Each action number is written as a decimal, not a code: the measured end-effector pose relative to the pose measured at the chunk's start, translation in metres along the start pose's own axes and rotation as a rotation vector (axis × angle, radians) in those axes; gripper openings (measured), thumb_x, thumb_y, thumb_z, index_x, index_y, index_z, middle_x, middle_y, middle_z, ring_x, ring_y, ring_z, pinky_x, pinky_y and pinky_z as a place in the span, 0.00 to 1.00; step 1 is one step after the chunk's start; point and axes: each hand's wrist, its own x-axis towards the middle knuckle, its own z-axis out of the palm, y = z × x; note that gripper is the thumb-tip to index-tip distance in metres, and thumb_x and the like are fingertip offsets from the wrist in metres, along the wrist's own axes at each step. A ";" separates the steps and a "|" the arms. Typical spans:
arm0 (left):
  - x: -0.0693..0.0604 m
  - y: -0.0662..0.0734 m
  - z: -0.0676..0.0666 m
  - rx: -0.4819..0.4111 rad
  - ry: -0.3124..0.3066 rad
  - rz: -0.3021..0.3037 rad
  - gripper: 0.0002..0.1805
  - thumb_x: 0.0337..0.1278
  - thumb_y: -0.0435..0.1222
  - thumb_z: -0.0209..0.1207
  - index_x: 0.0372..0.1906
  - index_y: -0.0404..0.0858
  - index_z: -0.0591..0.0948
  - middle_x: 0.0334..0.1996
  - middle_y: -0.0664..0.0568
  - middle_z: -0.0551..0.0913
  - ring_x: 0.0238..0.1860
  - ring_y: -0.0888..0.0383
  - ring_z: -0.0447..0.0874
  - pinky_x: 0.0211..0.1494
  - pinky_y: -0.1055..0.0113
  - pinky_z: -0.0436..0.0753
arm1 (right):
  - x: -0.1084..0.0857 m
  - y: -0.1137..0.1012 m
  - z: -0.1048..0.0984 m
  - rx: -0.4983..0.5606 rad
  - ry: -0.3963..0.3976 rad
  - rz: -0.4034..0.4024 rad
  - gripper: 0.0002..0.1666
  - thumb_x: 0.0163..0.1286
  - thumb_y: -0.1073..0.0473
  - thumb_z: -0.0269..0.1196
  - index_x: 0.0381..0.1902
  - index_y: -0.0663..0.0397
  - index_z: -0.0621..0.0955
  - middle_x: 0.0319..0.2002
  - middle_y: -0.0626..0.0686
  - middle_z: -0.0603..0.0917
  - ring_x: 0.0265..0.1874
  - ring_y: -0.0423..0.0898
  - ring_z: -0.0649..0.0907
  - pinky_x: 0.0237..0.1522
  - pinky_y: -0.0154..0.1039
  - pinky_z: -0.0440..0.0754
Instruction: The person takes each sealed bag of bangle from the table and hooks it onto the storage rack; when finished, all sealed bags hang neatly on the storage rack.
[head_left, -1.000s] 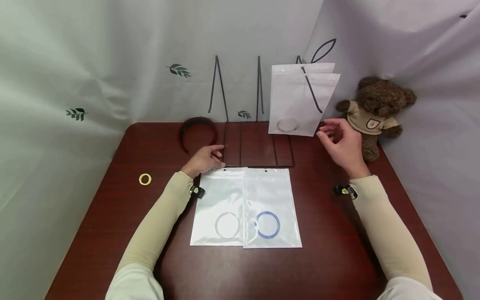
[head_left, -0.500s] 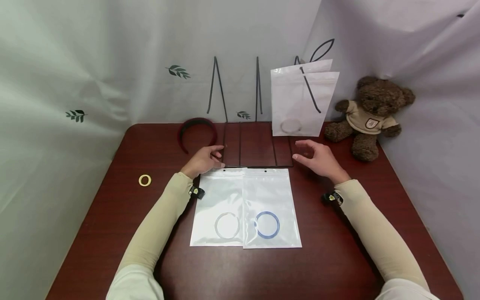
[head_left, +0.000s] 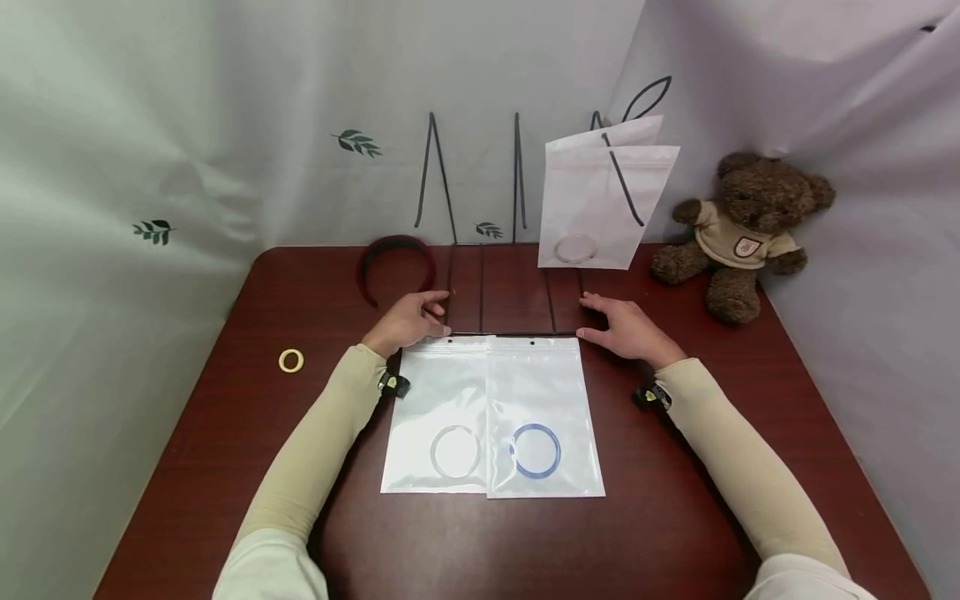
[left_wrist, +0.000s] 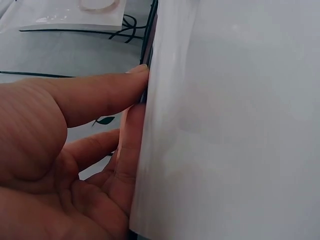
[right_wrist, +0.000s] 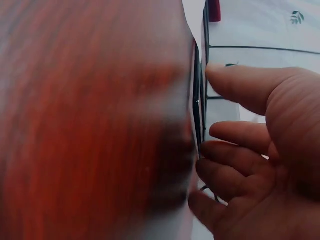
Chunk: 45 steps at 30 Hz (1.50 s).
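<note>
A black wire rack stands at the table's back, its base flat on the wood. My left hand touches the base's left front corner with thumb and fingertips, fingers loosely bent; the left wrist view shows this hand beside a white bag. At the base's right front corner, my right hand rests with fingers relaxed. Two white bags hang from the rack's right hook, the front one showing a pale ring. Before the rack lie two flat bags, one with a clear ring, one with a blue ring.
A yellow ring lies on the left of the table. Behind my left hand is a dark red headband. The brown teddy bear sits at the back right, against the cloth wall.
My right hand has moved left and down from beside the hanging bags to the base's right corner. The hanging bags have swung slightly. My left hand has stayed put.
</note>
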 end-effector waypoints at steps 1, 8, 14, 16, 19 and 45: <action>0.000 0.000 0.000 0.000 0.002 -0.003 0.42 0.60 0.32 0.73 0.79 0.43 0.71 0.53 0.46 0.78 0.46 0.50 0.77 0.45 0.63 0.77 | 0.000 0.000 0.000 -0.004 -0.003 0.004 0.41 0.76 0.51 0.68 0.79 0.61 0.69 0.81 0.66 0.64 0.80 0.64 0.65 0.77 0.62 0.65; -0.001 -0.002 -0.002 0.017 0.001 -0.013 0.41 0.62 0.35 0.73 0.79 0.43 0.71 0.54 0.45 0.78 0.48 0.49 0.77 0.47 0.61 0.78 | 0.003 0.000 -0.001 -0.021 -0.011 0.025 0.40 0.76 0.52 0.68 0.79 0.61 0.70 0.79 0.65 0.66 0.80 0.64 0.65 0.77 0.63 0.64; -0.007 0.000 -0.001 0.028 0.018 -0.004 0.37 0.63 0.39 0.73 0.77 0.44 0.74 0.58 0.45 0.80 0.54 0.48 0.79 0.53 0.58 0.80 | 0.005 0.000 -0.001 -0.017 -0.026 0.034 0.39 0.76 0.51 0.68 0.78 0.60 0.70 0.78 0.66 0.67 0.80 0.63 0.65 0.78 0.62 0.63; -0.011 0.003 0.002 0.050 0.047 0.022 0.36 0.64 0.40 0.73 0.75 0.43 0.75 0.60 0.45 0.80 0.57 0.48 0.80 0.57 0.56 0.81 | 0.005 0.001 -0.001 -0.016 -0.026 0.038 0.40 0.75 0.51 0.69 0.78 0.59 0.71 0.78 0.66 0.68 0.80 0.63 0.66 0.78 0.62 0.64; -0.019 0.010 0.009 0.083 0.101 0.072 0.33 0.65 0.41 0.72 0.73 0.42 0.78 0.60 0.45 0.82 0.60 0.47 0.80 0.62 0.52 0.80 | 0.007 0.002 -0.002 -0.009 -0.015 0.041 0.40 0.74 0.51 0.71 0.77 0.59 0.72 0.77 0.64 0.70 0.79 0.62 0.66 0.77 0.61 0.65; -0.028 0.033 0.064 0.265 -0.100 0.118 0.35 0.50 0.42 0.82 0.64 0.44 0.81 0.41 0.53 0.83 0.38 0.56 0.78 0.49 0.63 0.76 | 0.008 0.003 -0.009 0.017 -0.019 0.085 0.41 0.70 0.50 0.74 0.76 0.57 0.74 0.76 0.60 0.73 0.80 0.62 0.65 0.77 0.61 0.66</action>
